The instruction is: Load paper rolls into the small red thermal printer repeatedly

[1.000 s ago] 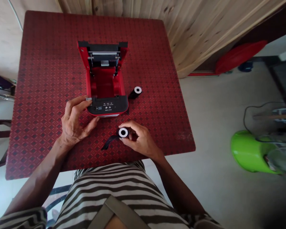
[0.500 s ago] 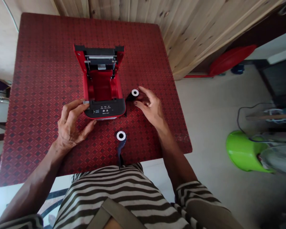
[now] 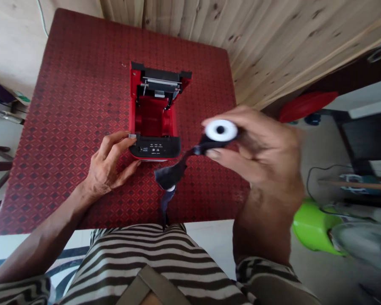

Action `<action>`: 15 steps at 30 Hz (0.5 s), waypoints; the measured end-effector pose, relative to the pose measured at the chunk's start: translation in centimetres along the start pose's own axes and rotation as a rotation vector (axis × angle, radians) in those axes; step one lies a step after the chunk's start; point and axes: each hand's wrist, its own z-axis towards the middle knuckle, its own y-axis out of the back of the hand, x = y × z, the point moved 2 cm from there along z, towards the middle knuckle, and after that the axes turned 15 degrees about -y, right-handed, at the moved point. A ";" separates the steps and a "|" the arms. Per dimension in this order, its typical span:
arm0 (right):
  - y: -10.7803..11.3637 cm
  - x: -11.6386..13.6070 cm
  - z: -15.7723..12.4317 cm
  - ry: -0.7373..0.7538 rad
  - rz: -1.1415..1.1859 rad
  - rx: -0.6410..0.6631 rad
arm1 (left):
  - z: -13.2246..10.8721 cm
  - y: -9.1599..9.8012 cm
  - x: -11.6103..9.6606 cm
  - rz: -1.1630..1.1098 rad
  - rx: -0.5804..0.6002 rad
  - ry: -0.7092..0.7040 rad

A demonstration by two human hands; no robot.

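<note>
While the left hand (image 3: 106,167) grips the near-left corner of the open printer (image 3: 155,148), here's the right hand (image 3: 266,148) clamped on a black roll (image 3: 213,132), up off the tabletop (image 3: 82,106), roughly end-on, loose strip (image 3: 174,171) trailing leftward; the red bay (image 3: 150,118) lies to that hand's left, left hand nearer.

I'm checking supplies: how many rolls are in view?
2: one roll in the right hand, another roll on the table, mostly hidden behind the first's dangling strip.
</note>
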 end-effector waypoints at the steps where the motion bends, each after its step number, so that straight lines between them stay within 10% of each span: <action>1: -0.8 1.1 1.0 0.055 -0.104 0.041 | 0.0 0.0 0.0 -0.001 -0.001 -0.008; 8: -8.8 2.7 7.0 0.134 -0.623 0.213 | 0.2 0.1 -0.2 -0.002 0.015 -0.043; 15: -10.1 2.5 8.3 0.039 -0.830 0.232 | 0.1 -0.1 -0.4 -0.030 0.032 -0.020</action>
